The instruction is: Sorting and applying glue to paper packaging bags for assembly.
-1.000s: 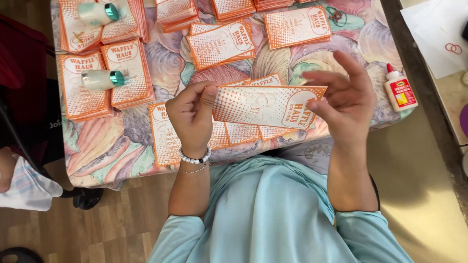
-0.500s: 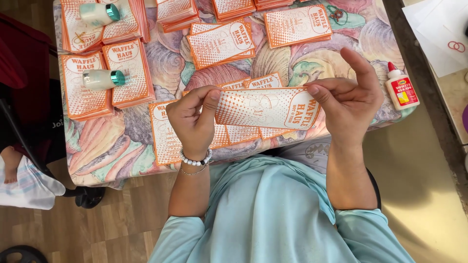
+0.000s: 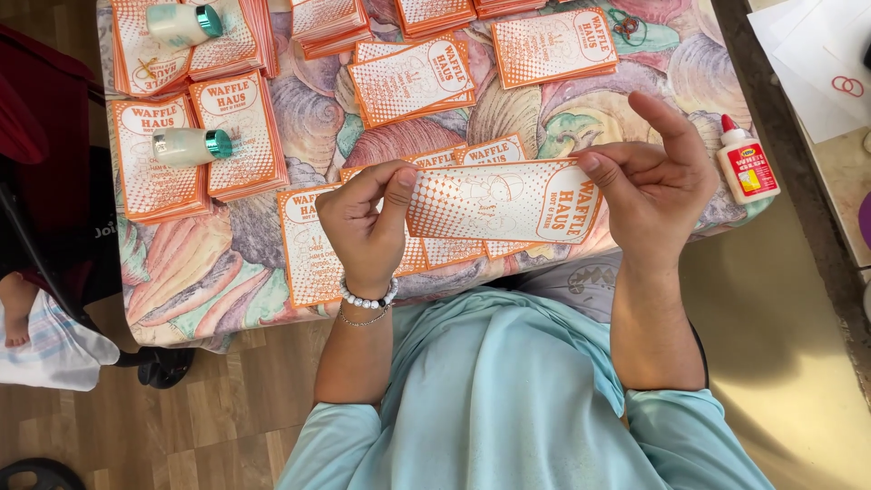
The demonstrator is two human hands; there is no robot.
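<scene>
Above the table's near edge, I see the left hand [image 3: 363, 227] and right hand [image 3: 658, 181] pinching opposite ends of an orange-and-white dotted paper sleeve [image 3: 504, 201], held flat and horizontal. Stacks of matching sleeves [image 3: 195, 136] cover the shell-patterned tablecloth [image 3: 227, 272]; a glue bottle [image 3: 746, 165] stands at the right edge.

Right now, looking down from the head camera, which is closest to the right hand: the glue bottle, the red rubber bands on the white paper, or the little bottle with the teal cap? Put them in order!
From the right hand:
1. Glue bottle, just to its right at the table edge.
2. Red rubber bands, farther right and up, on the white paper.
3. Teal-capped bottle, far across on the left, lying on an orange card stack.
</scene>
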